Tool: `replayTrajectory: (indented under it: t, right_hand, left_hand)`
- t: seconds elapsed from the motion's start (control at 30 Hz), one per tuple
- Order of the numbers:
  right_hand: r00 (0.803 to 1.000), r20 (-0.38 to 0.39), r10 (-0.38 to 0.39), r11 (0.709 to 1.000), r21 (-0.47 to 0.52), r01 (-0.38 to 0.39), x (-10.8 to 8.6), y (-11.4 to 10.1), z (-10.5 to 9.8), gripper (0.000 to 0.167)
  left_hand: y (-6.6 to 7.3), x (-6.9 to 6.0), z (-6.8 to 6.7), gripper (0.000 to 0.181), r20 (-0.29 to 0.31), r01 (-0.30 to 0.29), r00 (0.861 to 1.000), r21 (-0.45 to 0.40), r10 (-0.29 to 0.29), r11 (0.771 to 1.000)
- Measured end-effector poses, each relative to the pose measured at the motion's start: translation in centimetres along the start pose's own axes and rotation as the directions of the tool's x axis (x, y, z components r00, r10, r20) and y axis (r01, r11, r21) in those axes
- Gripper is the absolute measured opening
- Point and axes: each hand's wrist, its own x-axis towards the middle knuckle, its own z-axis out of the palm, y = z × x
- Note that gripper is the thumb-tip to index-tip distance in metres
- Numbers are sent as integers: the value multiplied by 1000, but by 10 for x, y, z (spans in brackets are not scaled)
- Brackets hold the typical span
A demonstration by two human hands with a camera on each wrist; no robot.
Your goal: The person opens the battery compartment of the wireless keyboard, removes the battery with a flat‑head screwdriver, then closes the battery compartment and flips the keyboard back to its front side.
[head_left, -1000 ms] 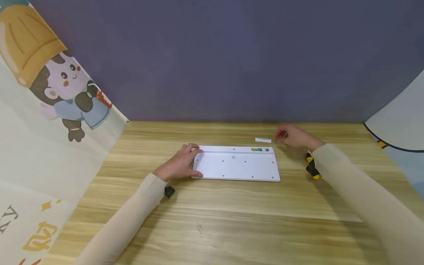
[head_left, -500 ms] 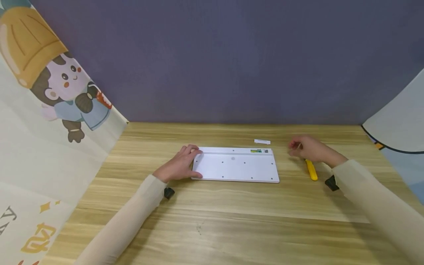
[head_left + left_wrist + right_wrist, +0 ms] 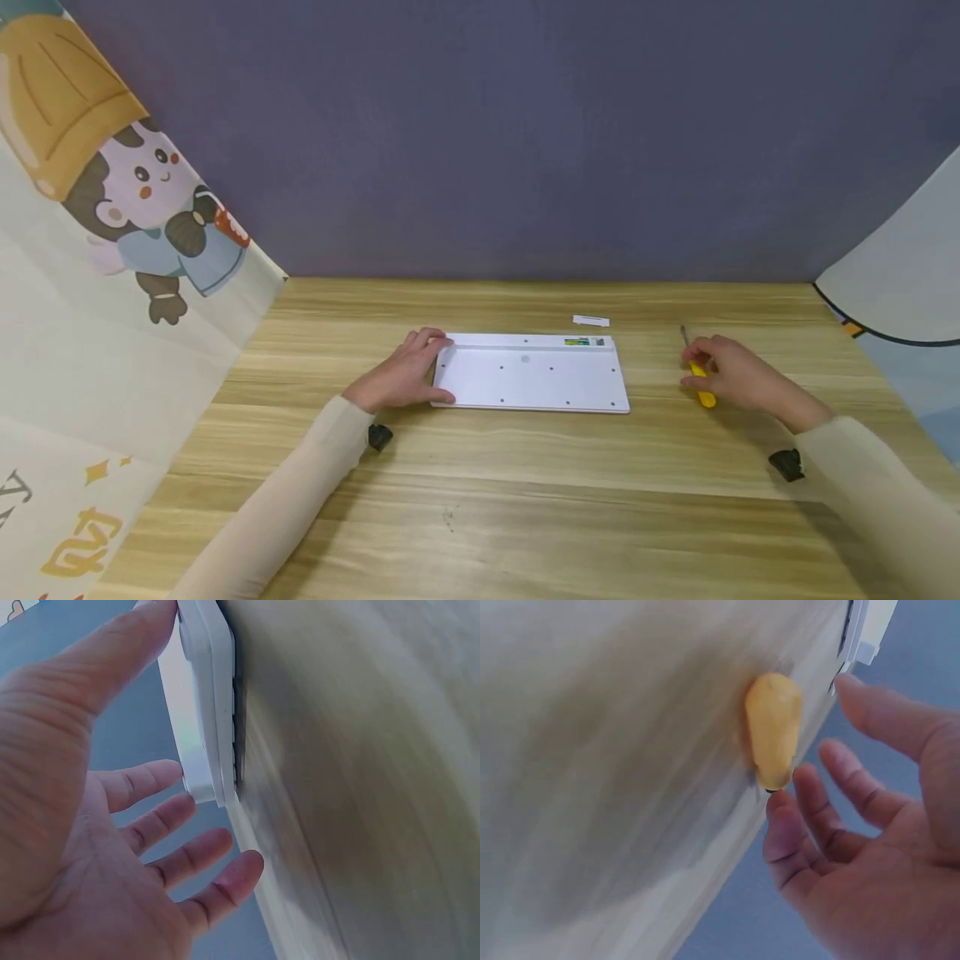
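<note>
A white keyboard [image 3: 570, 385] lies face down on the wooden table. Across its left end, my left hand [image 3: 397, 377] holds it, thumb at the near edge and fingers at the far edge; in the left wrist view the other fingers hang loose beside the keyboard [image 3: 196, 712]. To the right lies a screwdriver with a yellow handle [image 3: 707, 399]. My right hand [image 3: 742, 382] is over it, fingers parted. The right wrist view has the fingertips close to the front end of the handle [image 3: 772, 724]; whether they touch it I cannot tell.
Behind the keyboard's right part lies a small white cover [image 3: 591, 321]. A dark grey wall panel [image 3: 480, 142] stands along the table's far edge, with a patterned panel [image 3: 90, 333] on the left and a light one [image 3: 900, 275] on the right.
My right hand has moved right and toward me, from beside the small white cover to the yellow-handled screwdriver. My left hand has stayed at the keyboard.
</note>
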Motion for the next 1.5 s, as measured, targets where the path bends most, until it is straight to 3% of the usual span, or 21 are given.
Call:
replayTrajectory:
  t: [0.53,0.73,0.93,1.07,1.27,1.5]
  right_hand:
    - [985,62,164,987,-3,-164,-16,6,6,62]
    - [978,61,199,980,-12,-198,-22,2,9,56]
    - [988,-59,144,988,-38,-146,-16,-3,6,39]
    - [983,-155,99,994,-38,-106,-11,-10,1,31]
    - [955,-296,13,998,-58,-32,-5,-27,-7,24]
    - [915,-394,-92,994,-92,60,9,-54,-15,17]
  left_hand:
    - [-11,-5,0,93,48,49,998,-19,-48,999]
    - [-10,-6,0,92,61,60,996,-37,-58,998]
    - [-10,-6,0,93,70,70,995,-47,-66,996]
    - [-11,-7,-1,93,75,78,994,-55,-73,995]
    - [-11,-5,-1,94,90,85,993,-49,-81,995]
    - [-11,-5,-2,95,107,109,989,-48,-104,993]
